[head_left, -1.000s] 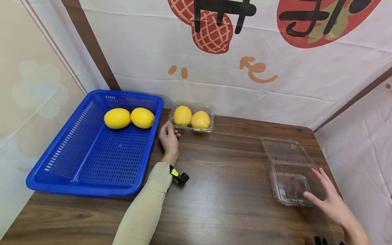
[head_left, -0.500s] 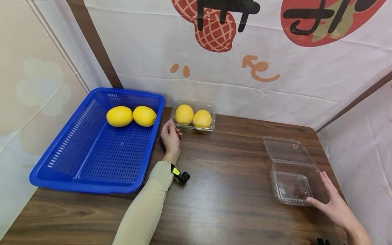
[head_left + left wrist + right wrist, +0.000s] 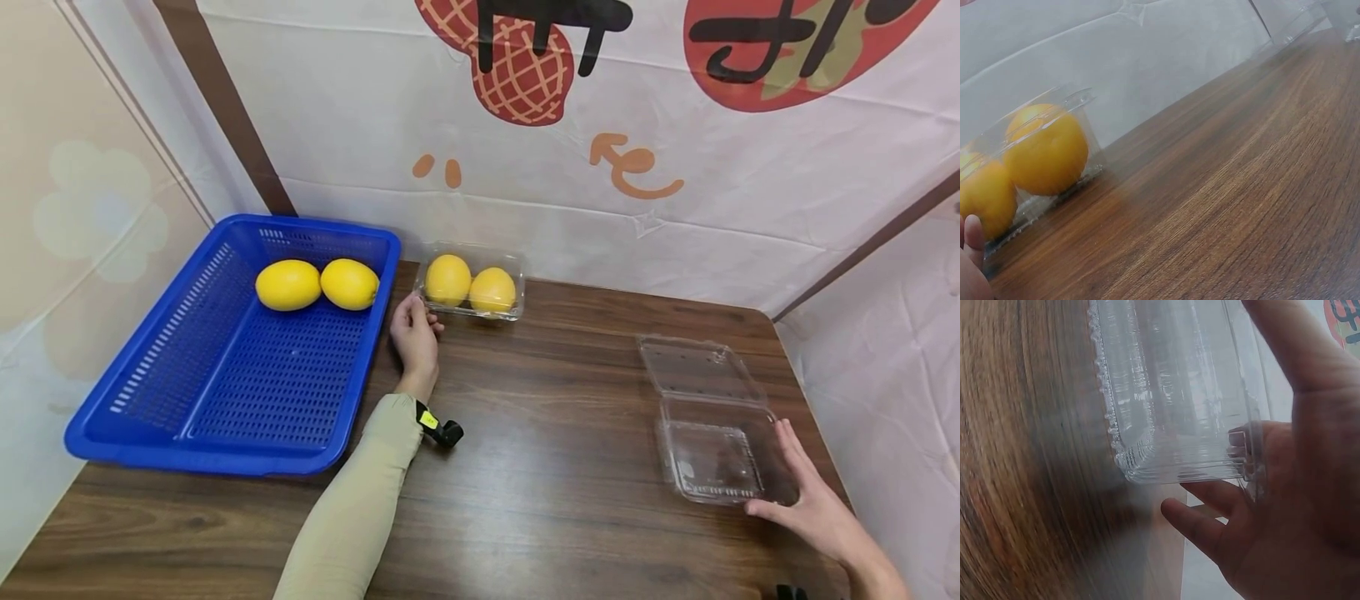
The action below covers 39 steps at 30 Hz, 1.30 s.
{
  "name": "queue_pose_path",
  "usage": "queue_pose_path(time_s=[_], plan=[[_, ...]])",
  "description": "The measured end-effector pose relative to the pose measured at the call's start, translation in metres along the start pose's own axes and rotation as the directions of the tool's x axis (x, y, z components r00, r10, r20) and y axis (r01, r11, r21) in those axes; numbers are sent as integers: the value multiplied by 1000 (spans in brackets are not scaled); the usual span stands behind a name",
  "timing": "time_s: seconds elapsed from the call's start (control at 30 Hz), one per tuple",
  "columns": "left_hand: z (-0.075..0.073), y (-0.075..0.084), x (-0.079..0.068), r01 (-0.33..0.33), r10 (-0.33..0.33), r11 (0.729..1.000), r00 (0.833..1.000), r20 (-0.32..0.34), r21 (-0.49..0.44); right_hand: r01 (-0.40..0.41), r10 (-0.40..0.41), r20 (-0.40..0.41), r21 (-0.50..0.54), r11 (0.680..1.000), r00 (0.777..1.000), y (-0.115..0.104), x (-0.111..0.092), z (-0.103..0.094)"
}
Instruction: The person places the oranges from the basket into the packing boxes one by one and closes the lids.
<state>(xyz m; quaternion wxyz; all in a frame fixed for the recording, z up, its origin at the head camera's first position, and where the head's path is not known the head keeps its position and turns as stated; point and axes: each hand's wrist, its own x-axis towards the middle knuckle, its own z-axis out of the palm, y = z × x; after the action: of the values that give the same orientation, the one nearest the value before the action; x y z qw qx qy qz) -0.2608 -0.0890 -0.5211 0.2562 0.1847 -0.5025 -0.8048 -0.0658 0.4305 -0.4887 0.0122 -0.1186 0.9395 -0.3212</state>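
At the back of the table, my left hand [image 3: 415, 337] pinches the near left corner of a clear plastic clamshell box [image 3: 512, 314]. Two rounded yellow fruits [image 3: 448, 280] sit side by side in that box; the left wrist view shows them [image 3: 1047, 153] through its wall. On the right side of the table lies a second clamshell box [image 3: 712, 462], its lid [image 3: 701, 371] folded back. My right hand [image 3: 817, 504] spreads around this box's near right corner, thumb at the front edge, fingers along the right side. Through the plastic [image 3: 1179, 381], a fingertip shows in the right wrist view.
A blue perforated basket [image 3: 352, 400] stands on the left with two lemons [image 3: 288, 286] at its back end. The wooden table [image 3: 540, 467] meets a printed fabric wall [image 3: 360, 108] behind and another fabric wall [image 3: 877, 358] on the right.
My right hand has come down from over the second box to its near right corner, and that box sits slightly further left. The left hand keeps its place.
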Motion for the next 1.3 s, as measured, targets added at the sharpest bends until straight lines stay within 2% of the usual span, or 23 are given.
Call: queue_pose_path(time_s=[0.3,0.5,0.9,1.1,1.3], plan=[[-1,-2,1,-7,7,1000,1000,2,0,-25,24,27,6,1000,999,-4,3,4],[0,-2,1,2,-2,1000,1000,4,-3,-4,3,31,19,1000,1000,-6,7,9],[1,2,0,3,-3,1000,1000,6,-10,-17,11,60,89,996,998,-26,21,19],[0,2,0,3,-3,1000,1000,12,-5,10,-14,41,85,996,999,-28,22,20],[-1,0,1,2,-2,1000,1000,11,-7,32,-37,57,84,996,998,-32,23,27]])
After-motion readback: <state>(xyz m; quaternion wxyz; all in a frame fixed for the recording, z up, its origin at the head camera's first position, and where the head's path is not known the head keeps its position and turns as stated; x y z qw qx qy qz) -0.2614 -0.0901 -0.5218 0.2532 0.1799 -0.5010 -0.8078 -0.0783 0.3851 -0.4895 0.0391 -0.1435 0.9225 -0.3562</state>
